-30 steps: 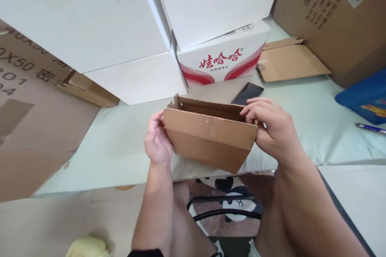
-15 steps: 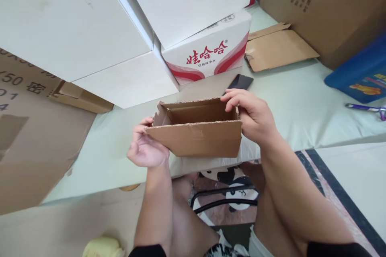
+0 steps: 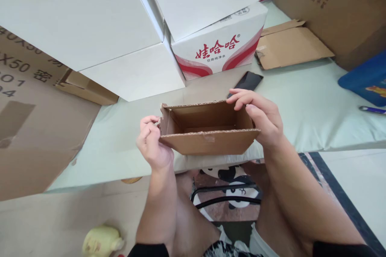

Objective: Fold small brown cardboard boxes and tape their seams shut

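A small brown cardboard box (image 3: 208,144) with an open top stands at the front edge of the cloth-covered table, and I look down into its hollow inside. My left hand (image 3: 153,140) is closed on the box's left end, fingers bent at the ragged edge. Around the right end, my right hand (image 3: 261,118) grips with the thumb near the top rim and the fingers reaching over the far corner. A black phone (image 3: 249,81) lies just behind the box, partly covered by my right fingers.
White cartons (image 3: 126,16) are stacked behind, beside a red-and-white carton (image 3: 220,50). A flattened cardboard piece (image 3: 295,46), a blue container (image 3: 366,80) and a pen (image 3: 372,109) lie to the right. Large brown boxes (image 3: 36,140) flank the left. A yellow bottle (image 3: 101,241) is on the floor.
The box is tipped so that more of its inside shows, and its near wall leans outward. My left fingers have curled in more at the left end. The view has shifted slightly.
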A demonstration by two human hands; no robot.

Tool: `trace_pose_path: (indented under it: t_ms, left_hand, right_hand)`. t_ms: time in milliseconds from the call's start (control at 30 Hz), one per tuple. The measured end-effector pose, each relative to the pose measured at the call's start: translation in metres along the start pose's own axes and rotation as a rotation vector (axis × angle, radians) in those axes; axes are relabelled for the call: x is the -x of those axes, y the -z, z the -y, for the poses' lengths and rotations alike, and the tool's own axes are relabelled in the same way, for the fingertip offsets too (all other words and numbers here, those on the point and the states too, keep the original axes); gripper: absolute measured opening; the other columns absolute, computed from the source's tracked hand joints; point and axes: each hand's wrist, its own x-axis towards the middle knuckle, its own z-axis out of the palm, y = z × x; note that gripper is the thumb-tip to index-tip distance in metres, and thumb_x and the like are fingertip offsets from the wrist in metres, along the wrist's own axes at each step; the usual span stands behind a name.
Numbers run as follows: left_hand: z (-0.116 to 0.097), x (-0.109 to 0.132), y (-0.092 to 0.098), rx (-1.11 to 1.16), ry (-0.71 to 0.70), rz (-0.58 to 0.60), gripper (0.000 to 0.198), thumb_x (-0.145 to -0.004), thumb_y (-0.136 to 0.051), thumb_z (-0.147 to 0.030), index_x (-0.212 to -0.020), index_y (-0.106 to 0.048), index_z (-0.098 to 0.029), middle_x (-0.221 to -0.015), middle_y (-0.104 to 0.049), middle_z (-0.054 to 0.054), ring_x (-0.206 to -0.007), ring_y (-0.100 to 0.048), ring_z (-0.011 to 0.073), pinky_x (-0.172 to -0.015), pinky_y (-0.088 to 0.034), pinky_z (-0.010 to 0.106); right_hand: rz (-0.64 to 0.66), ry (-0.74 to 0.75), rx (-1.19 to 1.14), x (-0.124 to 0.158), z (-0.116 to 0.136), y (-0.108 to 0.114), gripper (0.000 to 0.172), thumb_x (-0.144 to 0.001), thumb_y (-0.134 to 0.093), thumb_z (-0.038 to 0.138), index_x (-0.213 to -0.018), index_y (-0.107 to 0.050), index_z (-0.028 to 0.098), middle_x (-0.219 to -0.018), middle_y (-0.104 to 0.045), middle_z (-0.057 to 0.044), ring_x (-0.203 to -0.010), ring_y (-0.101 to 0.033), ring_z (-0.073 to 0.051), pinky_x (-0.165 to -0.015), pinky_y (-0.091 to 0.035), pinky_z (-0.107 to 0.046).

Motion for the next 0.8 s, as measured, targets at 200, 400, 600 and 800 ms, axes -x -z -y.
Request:
trace_pose_path:
  t_ms: [200,400,600,800]
  left_hand:
    - [0.006,0.004,0.001,0.078,-0.217,0.109,0.025,-0.077,-0.049,-0.029,-0.053,-0.044,-0.023,-0.069,-0.041,0.005,-0.089,-0.055,0.0277,-0.087,-0.049,0.047]
    - [0.003,0.0,0.016,0.091,-0.161,0.358,0.021,-0.076,-0.056,-0.037,-0.061,-0.06,-0.022,-0.078,-0.062,0.008,-0.08,-0.061,0.0275,-0.078,-0.05,0.047]
    - [0.005,-0.003,0.018,0.083,-0.138,0.479,0.027,-0.078,-0.058,-0.042,-0.06,-0.064,-0.022,-0.07,-0.061,0.008,-0.077,-0.062,0.0282,-0.073,-0.049,0.045]
    - [0.008,-0.004,0.017,0.124,-0.188,0.501,0.024,-0.081,-0.056,-0.036,-0.064,-0.064,-0.021,-0.074,-0.063,0.007,-0.078,-0.061,0.0264,-0.074,-0.048,0.042]
  right_hand:
    - [0.072,0.024,-0.012,0.001,-0.002,-0.003,0.029,-0.094,-0.051,0.049,-0.083,-0.066,0.026,-0.108,-0.072,-0.008,-0.128,-0.061,-0.031,-0.117,-0.044,-0.051]
    - [0.014,-0.101,-0.183,0.001,-0.013,-0.004,0.022,-0.092,-0.055,0.047,-0.089,-0.064,0.027,-0.097,-0.074,-0.006,-0.123,-0.066,-0.031,-0.107,-0.051,-0.05]
    - [-0.212,0.041,0.049,0.006,-0.005,0.003,0.021,-0.092,-0.054,0.028,-0.073,-0.061,0.027,-0.077,-0.065,-0.005,-0.096,-0.068,-0.028,-0.09,-0.052,-0.045]
    - [-0.016,0.155,0.233,0.006,0.007,0.009,0.038,-0.092,-0.049,0.018,-0.056,-0.061,0.025,-0.081,-0.068,-0.005,-0.084,-0.061,-0.024,-0.082,-0.049,-0.044]
